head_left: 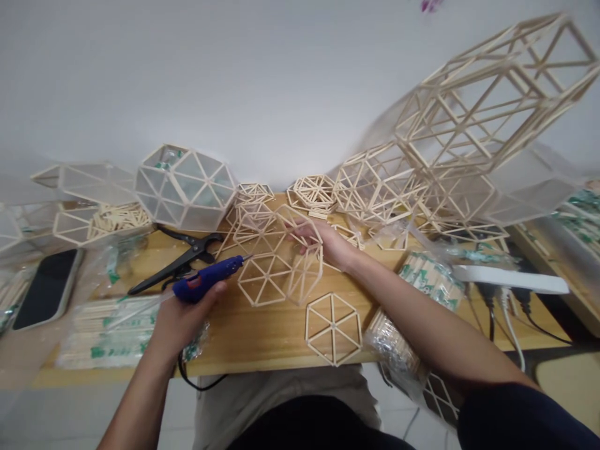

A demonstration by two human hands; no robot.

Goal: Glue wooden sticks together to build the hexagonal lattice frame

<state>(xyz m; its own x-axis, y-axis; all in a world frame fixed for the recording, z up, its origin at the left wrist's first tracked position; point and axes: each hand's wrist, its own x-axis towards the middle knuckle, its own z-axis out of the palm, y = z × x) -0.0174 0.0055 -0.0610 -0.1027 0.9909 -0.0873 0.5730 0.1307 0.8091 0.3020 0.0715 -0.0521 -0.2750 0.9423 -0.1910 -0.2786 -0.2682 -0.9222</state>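
Note:
My left hand (180, 319) grips a blue glue gun (209, 279), its nozzle pointing right toward a joined set of hexagon stick frames (276, 262) on the wooden table (262, 337). My right hand (323, 244) holds the far side of that frame set, tilting one hexagon panel up. A single flat hexagon frame (334, 328) lies near the table's front edge, between my arms.
Black scissors (180, 256) lie left of the glue gun. A phone (47, 287) sits at far left beside bagged sticks (110, 322). Finished stick polyhedra (185, 186) and a tall lattice (487, 106) stand at the back. More stick bundles (429, 278) and cables (509, 312) lie right.

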